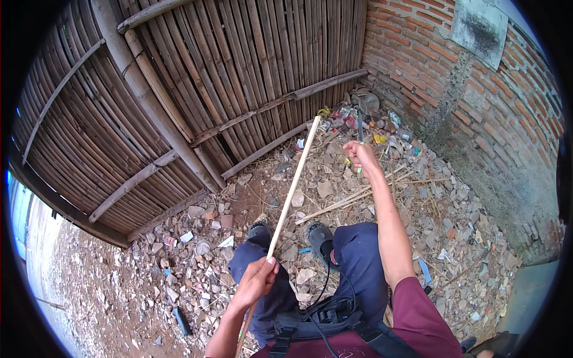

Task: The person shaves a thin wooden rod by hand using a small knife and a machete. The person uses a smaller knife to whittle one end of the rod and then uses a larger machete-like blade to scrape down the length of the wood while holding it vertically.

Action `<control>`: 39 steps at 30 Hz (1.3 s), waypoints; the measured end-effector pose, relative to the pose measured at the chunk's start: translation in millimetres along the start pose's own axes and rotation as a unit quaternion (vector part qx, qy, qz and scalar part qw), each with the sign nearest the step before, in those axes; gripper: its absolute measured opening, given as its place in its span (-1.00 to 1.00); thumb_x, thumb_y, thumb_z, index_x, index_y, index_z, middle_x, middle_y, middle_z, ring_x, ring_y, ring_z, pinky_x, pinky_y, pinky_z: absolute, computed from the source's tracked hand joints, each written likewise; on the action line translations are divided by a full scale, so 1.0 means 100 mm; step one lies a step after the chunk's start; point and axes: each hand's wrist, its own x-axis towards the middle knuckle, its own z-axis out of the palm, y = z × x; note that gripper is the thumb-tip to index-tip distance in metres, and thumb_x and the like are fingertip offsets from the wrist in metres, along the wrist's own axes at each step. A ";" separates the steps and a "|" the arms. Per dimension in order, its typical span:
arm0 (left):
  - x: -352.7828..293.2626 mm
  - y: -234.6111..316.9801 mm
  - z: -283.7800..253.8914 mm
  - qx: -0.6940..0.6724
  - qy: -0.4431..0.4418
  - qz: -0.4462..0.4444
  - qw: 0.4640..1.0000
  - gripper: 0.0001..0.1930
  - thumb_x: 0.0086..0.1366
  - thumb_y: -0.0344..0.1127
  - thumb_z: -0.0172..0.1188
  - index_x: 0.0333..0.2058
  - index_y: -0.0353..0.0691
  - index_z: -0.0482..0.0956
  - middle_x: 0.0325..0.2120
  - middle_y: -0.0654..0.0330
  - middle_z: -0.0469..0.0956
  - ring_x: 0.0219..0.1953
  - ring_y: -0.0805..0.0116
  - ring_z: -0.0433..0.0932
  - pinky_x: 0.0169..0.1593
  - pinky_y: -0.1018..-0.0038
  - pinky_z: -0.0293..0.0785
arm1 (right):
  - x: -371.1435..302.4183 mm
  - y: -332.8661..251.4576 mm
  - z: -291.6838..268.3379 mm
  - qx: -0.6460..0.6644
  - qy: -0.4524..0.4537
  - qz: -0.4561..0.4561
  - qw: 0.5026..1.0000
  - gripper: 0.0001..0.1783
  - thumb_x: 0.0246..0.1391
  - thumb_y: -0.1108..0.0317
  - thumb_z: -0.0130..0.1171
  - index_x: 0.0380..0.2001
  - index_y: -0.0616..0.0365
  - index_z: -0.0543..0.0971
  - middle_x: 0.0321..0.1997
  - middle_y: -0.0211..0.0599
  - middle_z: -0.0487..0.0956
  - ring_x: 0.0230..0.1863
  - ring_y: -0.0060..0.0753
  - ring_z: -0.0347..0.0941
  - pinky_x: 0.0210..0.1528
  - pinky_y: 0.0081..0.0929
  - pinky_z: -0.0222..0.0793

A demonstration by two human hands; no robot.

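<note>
My left hand is closed round a long pale bamboo strip. The strip slants up and away from my lap, its far end near the litter by the bamboo wall, its near end passing down beside my left forearm. Stretched out ahead, my right hand is closed on a knife. Its dark blade points away from me, and a bit of green handle shows below the fist. The knife is apart from the strip, to its right. Several thin bamboo strips lie on the ground below my right forearm.
A wall of upright bamboo slats stands ahead and left, meeting a brick wall at the right. Stones and rubble cover the ground, with colourful litter in the corner. A black waist bag with cables sits at my lap.
</note>
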 end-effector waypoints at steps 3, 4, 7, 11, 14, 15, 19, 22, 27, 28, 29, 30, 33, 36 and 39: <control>0.27 0.19 0.01 -0.127 -0.078 -0.037 0.988 -0.60 0.71 -0.01 -0.09 -0.30 -0.15 0.38 -0.64 0.52 0.05 -0.67 0.67 -0.02 -0.61 0.58 -0.08 | -0.29 -0.28 0.17 0.116 -0.089 0.005 0.989 -0.54 0.38 0.16 0.04 0.08 0.28 0.67 -0.46 -0.47 0.57 -0.71 -0.86 0.01 -0.68 -0.68 -0.13; 0.37 0.24 0.03 -0.128 -0.094 -0.028 0.987 -0.60 0.71 0.00 -0.10 -0.30 -0.14 0.38 -0.64 0.52 0.05 -0.68 0.67 -0.02 -0.62 0.57 -0.08 | -0.44 -0.40 0.24 0.116 -0.086 0.006 0.990 -0.54 0.38 0.16 0.04 0.08 0.28 0.67 -0.46 -0.47 0.57 -0.71 -0.86 0.01 -0.68 -0.68 -0.13; 0.58 0.36 0.07 -0.131 -0.119 -0.017 0.984 -0.59 0.72 0.00 -0.12 -0.30 -0.15 0.38 -0.65 0.52 0.05 -0.68 0.66 -0.04 -0.62 0.56 -0.10 | -0.69 -0.62 0.51 0.096 -0.133 -0.005 0.986 -0.51 0.42 0.07 0.11 0.11 0.27 0.66 -0.38 -0.43 0.63 -0.71 -0.89 0.01 -0.68 -0.70 -0.14; 0.70 0.42 0.08 -0.126 -0.142 -0.041 0.981 -0.59 0.72 -0.01 -0.14 -0.27 -0.17 0.40 -0.64 0.52 0.03 -0.68 0.65 -0.06 -0.61 0.56 -0.10 | -0.78 -0.60 0.72 0.102 -0.146 -0.075 0.981 -0.53 0.37 0.04 0.32 0.08 0.21 0.71 -0.28 -0.39 0.71 -0.71 -0.88 0.04 -0.65 -0.66 -0.13; 0.75 0.49 0.13 -0.117 -0.175 -0.057 0.976 -0.61 0.72 -0.04 -0.13 -0.20 -0.21 0.45 -0.62 0.48 0.12 -0.67 0.64 0.05 -0.60 0.56 0.08 | -0.70 -0.54 0.71 0.149 -0.121 -0.070 0.979 -0.66 0.32 0.15 0.41 -0.03 0.19 0.76 -0.51 -0.64 0.58 -0.71 -0.87 0.03 -0.63 -0.64 -0.15; 0.77 0.50 0.19 -0.063 -0.138 -0.023 0.988 -0.63 0.71 -0.05 -0.10 -0.15 -0.24 0.47 -0.59 0.45 0.21 -0.66 0.62 0.14 -0.58 0.55 0.18 | -0.69 -0.52 0.67 0.149 -0.120 -0.069 0.979 -0.66 0.32 0.15 0.41 -0.03 0.19 0.76 -0.51 -0.64 0.58 -0.71 -0.87 0.03 -0.63 -0.64 -0.15; 0.83 0.49 0.27 0.092 -0.033 0.092 0.991 -0.67 0.68 -0.09 0.02 0.00 -0.30 0.50 -0.47 0.35 0.45 -0.58 0.60 0.38 -0.52 0.53 0.42 | -0.69 -0.53 0.66 0.121 -0.090 -0.083 0.985 -0.68 0.30 0.12 0.44 -0.12 0.18 0.78 -0.56 -0.70 0.51 -0.71 -0.87 0.02 -0.63 -0.62 -0.16; 0.92 0.41 0.28 0.151 0.007 0.137 0.979 -0.69 0.66 -0.13 0.07 -0.07 -0.29 0.58 -0.51 0.39 0.43 -0.54 0.64 0.38 -0.50 0.56 0.36 | -0.69 -0.55 0.67 0.066 -0.076 -0.099 0.990 -0.62 0.35 0.04 0.38 -0.12 0.17 0.78 -0.54 -0.60 0.59 -0.71 -0.88 0.02 -0.63 -0.64 -0.17; 1.06 0.45 0.38 0.170 0.061 0.187 0.966 -0.66 0.67 -0.16 0.04 -0.20 -0.28 0.64 -0.56 0.45 0.36 -0.53 0.66 0.27 -0.47 0.55 0.22 | -0.58 -0.43 0.59 -0.009 -0.022 -0.174 0.985 -0.67 0.36 0.28 0.07 -0.15 0.12 0.80 -0.45 -0.38 0.74 -0.69 -0.66 0.25 -0.56 -0.47 0.18; 1.10 0.44 0.37 0.168 0.072 0.196 0.963 -0.65 0.67 -0.15 0.03 -0.20 -0.29 0.64 -0.56 0.45 0.35 -0.53 0.66 0.25 -0.46 0.54 0.19 | -0.58 -0.41 0.62 -0.007 -0.024 -0.173 0.985 -0.67 0.36 0.28 0.07 -0.15 0.12 0.80 -0.45 -0.38 0.74 -0.69 -0.66 0.25 -0.56 -0.47 0.18; 1.13 0.45 0.37 0.167 0.084 0.205 0.961 -0.65 0.68 -0.15 0.03 -0.20 -0.29 0.63 -0.55 0.45 0.34 -0.52 0.66 0.22 -0.45 0.53 0.16 | -0.59 -0.39 0.67 -0.075 -0.018 -0.222 0.972 -0.66 0.29 0.35 0.02 -0.18 0.14 0.80 -0.46 -0.35 0.73 -0.65 -0.57 0.35 -0.50 -0.39 0.29; 1.16 0.46 0.36 0.168 0.086 0.204 0.961 -0.65 0.68 -0.15 0.03 -0.20 -0.29 0.63 -0.55 0.45 0.34 -0.52 0.66 0.22 -0.45 0.53 0.16 | -0.60 -0.36 0.71 -0.141 -0.010 -0.269 0.953 -0.64 0.23 0.43 -0.02 -0.22 0.15 0.80 -0.47 -0.31 0.73 -0.61 -0.48 0.45 -0.44 -0.32 0.40; 1.28 0.52 0.39 0.158 0.096 0.210 0.960 -0.63 0.69 -0.14 0.00 -0.20 -0.30 0.62 -0.56 0.46 0.33 -0.52 0.65 0.23 -0.46 0.52 0.16 | -0.65 -0.26 0.75 -0.228 -0.029 -0.274 0.934 -0.71 0.23 0.48 -0.01 -0.38 0.25 0.72 -0.50 -0.27 0.69 -0.48 -0.41 0.59 -0.37 -0.30 0.48; 1.34 0.56 0.38 0.137 0.085 0.214 0.963 -0.61 0.69 -0.12 -0.02 -0.21 -0.29 0.61 -0.58 0.46 0.32 -0.53 0.64 0.23 -0.46 0.51 0.16 | -0.79 -0.27 0.94 -0.303 -0.011 -0.342 0.889 -0.80 0.17 0.48 0.10 -0.39 0.25 0.71 -0.51 -0.04 0.68 -0.41 -0.07 0.69 -0.26 -0.07 0.56; 1.34 0.62 0.45 0.143 0.096 0.215 0.961 -0.60 0.70 -0.10 -0.04 -0.21 -0.29 0.60 -0.59 0.46 0.31 -0.53 0.64 0.23 -0.46 0.51 0.16 | -0.92 -0.27 1.08 -0.384 -0.004 -0.373 0.845 -0.82 0.08 0.48 0.17 -0.34 0.24 0.74 -0.48 0.14 0.68 -0.38 0.18 0.69 -0.23 0.03 0.59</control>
